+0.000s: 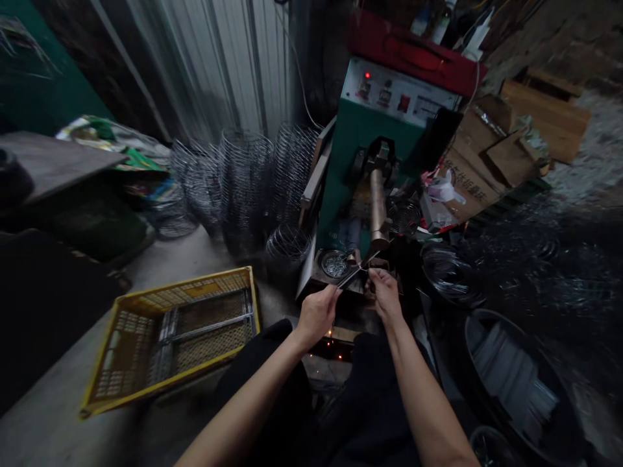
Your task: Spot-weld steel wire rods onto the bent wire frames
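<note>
My left hand (318,312) is closed on a thin metal strip (351,277) that slants up to the electrodes of a green spot welder (337,159). My right hand (384,293) pinches a small piece beside the strip's far end, perhaps a bit of wire; it is too small to make out. Above both hands hangs the welder's thick upper arm (378,201). A round dish of small metal parts (334,264) sits just left of the electrodes. Orange sparks (331,333) drop below my hands, between my knees.
A yellow plastic crate (185,285) holding metal frame pieces stands on the floor at left. Behind it are stacked wire baskets (246,181). To the right are a cardboard box (470,185), coiled wire (450,272) and a black tub (479,318) of grey strips.
</note>
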The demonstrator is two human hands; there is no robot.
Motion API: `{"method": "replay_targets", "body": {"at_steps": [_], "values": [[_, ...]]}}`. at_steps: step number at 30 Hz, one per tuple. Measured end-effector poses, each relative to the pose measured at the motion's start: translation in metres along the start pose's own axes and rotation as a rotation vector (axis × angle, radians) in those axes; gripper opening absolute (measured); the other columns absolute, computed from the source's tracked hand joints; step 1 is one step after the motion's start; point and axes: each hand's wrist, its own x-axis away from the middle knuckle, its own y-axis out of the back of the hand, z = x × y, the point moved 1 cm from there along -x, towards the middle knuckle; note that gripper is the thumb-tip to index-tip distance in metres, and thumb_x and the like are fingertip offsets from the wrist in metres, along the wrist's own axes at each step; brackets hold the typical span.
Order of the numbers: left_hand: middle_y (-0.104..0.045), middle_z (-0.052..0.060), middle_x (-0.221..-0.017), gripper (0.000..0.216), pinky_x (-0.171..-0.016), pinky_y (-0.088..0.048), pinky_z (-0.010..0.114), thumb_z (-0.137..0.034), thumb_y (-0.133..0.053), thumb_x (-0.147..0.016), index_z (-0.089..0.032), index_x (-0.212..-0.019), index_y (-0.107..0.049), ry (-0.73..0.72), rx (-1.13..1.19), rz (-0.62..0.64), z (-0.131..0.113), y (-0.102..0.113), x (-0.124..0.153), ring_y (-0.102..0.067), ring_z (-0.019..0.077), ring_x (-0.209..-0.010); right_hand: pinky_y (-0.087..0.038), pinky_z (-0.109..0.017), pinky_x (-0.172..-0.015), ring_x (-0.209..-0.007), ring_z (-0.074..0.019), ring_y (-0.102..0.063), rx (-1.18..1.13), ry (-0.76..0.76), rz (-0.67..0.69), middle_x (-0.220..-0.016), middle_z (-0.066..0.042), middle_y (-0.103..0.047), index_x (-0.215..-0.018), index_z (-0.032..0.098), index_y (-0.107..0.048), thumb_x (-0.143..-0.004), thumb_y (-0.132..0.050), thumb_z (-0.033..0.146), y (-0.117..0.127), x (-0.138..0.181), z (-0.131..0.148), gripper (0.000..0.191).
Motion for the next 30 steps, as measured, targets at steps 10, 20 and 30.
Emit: {"method": "replay_targets", "body": {"at_steps": [10, 20, 30], "values": [[-0.059, 0.001, -0.064, 0.027, -0.057, -0.033, 0.023, -0.029, -0.039, -0.099, -0.018, -0.082, -0.057, 0.003, 0.026, -0.018, 0.002, -0.004, -0.007, -0.055, 0.0122, -0.056, -0.033, -0.021, -0.047, -0.048, -0.0089, -0.042, 0.053, 0.024, -0.01, -0.051, 0.004, -0.051, -0.065, 0.018, -0.059, -0.071, -0.07, 0.046, 0.002, -0.011, -0.002, 0.031], [-0.06, 0.002, -0.061, 0.028, -0.054, -0.031, 0.025, -0.026, -0.035, -0.099, -0.017, -0.083, -0.057, -0.118, -0.159, 0.012, 0.002, 0.008, -0.006, -0.056, 0.0139, -0.055, -0.041, -0.023, -0.055, -0.053, -0.0108, -0.047, 0.137, -0.01, 0.065, -0.057, 0.004, -0.052, -0.067, 0.019, -0.057, -0.074, -0.069, 0.057, 0.03, 0.023, 0.001, 0.041], [-0.068, 0.006, -0.072, 0.032, -0.057, -0.038, 0.024, -0.028, -0.036, -0.097, -0.017, -0.085, -0.063, -0.018, -0.381, 0.085, 0.058, 0.107, 0.093, -0.061, 0.0158, -0.063, -0.046, -0.031, -0.071, -0.076, -0.0229, -0.062, 0.746, -0.153, 0.014, -0.079, -0.006, -0.068, -0.086, 0.017, -0.069, -0.069, -0.065, 0.062, 0.132, 0.111, 0.008, 0.049]]}}
